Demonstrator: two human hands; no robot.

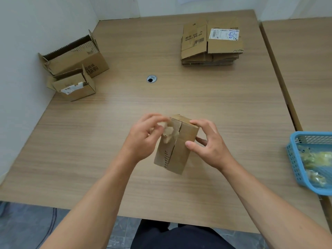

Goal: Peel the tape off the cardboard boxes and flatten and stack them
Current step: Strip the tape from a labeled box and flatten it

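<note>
Your right hand (209,144) grips the small brown cardboard box (177,146); its crumpled tape strip (168,132), pinched by your left hand (143,137), runs down the seam toward you.

Bright, even light; soft shadows; wide-angle edge bending; slight overall softness.

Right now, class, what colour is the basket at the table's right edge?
Light blue basket, head view.

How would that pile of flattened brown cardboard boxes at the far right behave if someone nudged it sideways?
The pile of flattened brown cardboard boxes would probably slide or fan apart: its sheets lie loose, edges unevenly aligned. It looks light, being only thin card. It seems unlikely to tip, since it sits low and wide on the wooden table.
</note>
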